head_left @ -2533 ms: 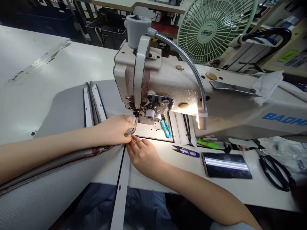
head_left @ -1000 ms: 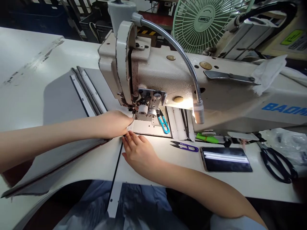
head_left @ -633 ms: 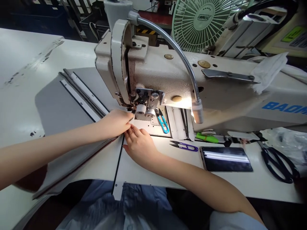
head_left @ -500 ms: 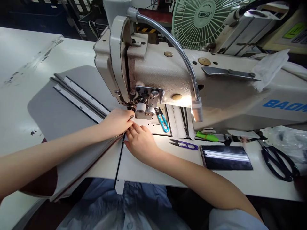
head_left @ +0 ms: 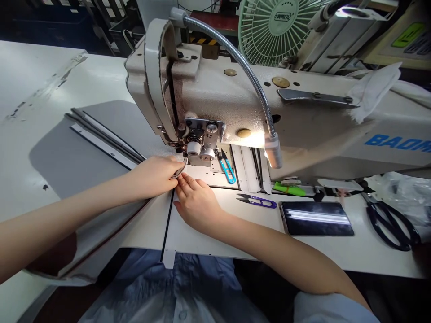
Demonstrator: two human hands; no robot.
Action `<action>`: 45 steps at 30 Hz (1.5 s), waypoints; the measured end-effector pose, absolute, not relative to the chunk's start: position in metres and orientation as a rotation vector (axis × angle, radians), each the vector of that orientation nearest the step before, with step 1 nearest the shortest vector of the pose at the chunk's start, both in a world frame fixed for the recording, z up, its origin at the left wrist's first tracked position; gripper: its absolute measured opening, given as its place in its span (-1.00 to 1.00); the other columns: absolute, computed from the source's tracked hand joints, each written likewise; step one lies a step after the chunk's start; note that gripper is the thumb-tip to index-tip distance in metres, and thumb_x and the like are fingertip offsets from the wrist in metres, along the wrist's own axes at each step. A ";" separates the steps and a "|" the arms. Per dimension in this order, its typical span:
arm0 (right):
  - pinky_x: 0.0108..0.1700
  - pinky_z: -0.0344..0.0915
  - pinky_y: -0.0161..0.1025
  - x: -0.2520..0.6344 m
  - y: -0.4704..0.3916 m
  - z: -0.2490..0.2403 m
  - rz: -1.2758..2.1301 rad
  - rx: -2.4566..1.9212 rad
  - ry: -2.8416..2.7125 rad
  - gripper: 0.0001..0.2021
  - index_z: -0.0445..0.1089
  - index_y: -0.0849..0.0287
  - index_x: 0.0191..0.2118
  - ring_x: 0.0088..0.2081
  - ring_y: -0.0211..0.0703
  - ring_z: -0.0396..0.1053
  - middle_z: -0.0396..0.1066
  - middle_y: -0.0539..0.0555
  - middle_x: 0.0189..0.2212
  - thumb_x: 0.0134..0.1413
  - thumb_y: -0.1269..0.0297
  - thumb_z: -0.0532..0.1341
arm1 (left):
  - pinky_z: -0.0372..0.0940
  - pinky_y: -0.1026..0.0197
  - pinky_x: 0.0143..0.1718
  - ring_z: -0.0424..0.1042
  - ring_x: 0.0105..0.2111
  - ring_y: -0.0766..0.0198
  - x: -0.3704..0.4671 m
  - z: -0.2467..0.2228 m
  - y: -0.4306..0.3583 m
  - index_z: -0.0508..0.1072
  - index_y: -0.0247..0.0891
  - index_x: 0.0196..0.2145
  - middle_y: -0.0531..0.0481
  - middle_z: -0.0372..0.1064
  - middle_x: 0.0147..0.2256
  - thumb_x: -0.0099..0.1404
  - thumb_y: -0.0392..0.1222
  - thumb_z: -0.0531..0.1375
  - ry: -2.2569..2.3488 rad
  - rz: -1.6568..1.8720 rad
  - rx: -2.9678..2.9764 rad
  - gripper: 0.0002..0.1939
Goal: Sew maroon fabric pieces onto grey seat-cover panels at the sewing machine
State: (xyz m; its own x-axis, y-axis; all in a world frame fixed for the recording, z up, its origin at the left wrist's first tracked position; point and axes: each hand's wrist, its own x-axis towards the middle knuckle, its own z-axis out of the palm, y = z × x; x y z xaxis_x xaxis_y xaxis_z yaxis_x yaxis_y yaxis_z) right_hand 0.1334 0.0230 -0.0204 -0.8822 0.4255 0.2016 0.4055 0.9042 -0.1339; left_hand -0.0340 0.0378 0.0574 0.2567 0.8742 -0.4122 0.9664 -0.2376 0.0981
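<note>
My left hand point(head_left: 156, 176) is closed at the sewing machine's needle area, pinching the edge of a grey fabric panel point(head_left: 97, 188); a curved dark trim edge point(head_left: 179, 171) shows at its fingertips. My right hand point(head_left: 198, 202) lies palm down just to the right, its bent fingertips meeting the left fingers; what lies under them is hidden. From beneath it, a white strip with a black edge point(head_left: 171, 242) runs down past the table's front. The sewing machine point(head_left: 232, 101) stands over both hands, its needle and presser foot mostly hidden.
Blue thread snips point(head_left: 228, 168) lie on the machine bed, purple snips point(head_left: 261, 201) on the table. Further right are a phone point(head_left: 316, 218), black-handled scissors point(head_left: 390, 224) and a green-handled tool point(head_left: 289, 189). Grey and white strips point(head_left: 104, 141) rest on the panel. A green fan point(head_left: 274, 31) stands behind.
My left hand has shifted slightly left and down, and more of the dark trim edge shows at its fingers. The panel's front part has sagged a little. My right hand has hardly moved.
</note>
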 end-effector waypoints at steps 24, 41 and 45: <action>-0.02 0.35 0.00 0.128 0.023 -0.018 0.205 -0.634 -2.850 -0.53 0.30 0.57 0.18 0.22 0.22 0.26 0.30 0.43 0.19 0.34 0.27 0.07 | 0.19 0.17 -0.35 0.46 -0.33 0.09 -0.035 0.033 0.059 0.57 -0.24 -0.28 -0.07 0.52 -0.40 0.18 -0.23 0.08 1.923 -0.168 2.245 -0.73; -0.25 0.36 -0.14 0.136 0.004 -0.019 -0.062 -0.433 -2.916 -0.76 0.47 0.43 -0.08 -0.08 0.00 0.41 0.52 0.30 -0.10 0.26 0.55 0.08 | 0.35 0.11 -0.09 0.47 -0.06 0.07 -0.029 0.037 -0.006 0.31 -0.24 0.25 -0.14 0.42 0.06 0.36 -0.25 -0.09 1.947 -0.267 2.133 -0.45; -0.19 0.36 -0.10 0.134 0.013 -0.023 -0.099 -0.494 -2.880 -0.73 0.43 0.48 0.01 -0.02 0.02 0.38 0.48 0.36 -0.02 0.27 0.55 0.08 | 0.33 0.07 0.01 0.43 0.04 0.03 -0.030 0.036 0.014 0.35 -0.32 0.22 -0.18 0.41 0.10 0.30 -0.33 -0.06 1.908 -0.264 2.180 -0.44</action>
State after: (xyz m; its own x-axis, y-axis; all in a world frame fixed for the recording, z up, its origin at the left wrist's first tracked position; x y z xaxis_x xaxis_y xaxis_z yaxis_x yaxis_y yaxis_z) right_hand 0.1340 0.0131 -0.0228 -0.9199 0.3216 0.2243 0.3362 0.9413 0.0291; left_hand -0.0300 0.0139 0.0357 0.1349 0.9489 -0.2853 0.9907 -0.1241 0.0557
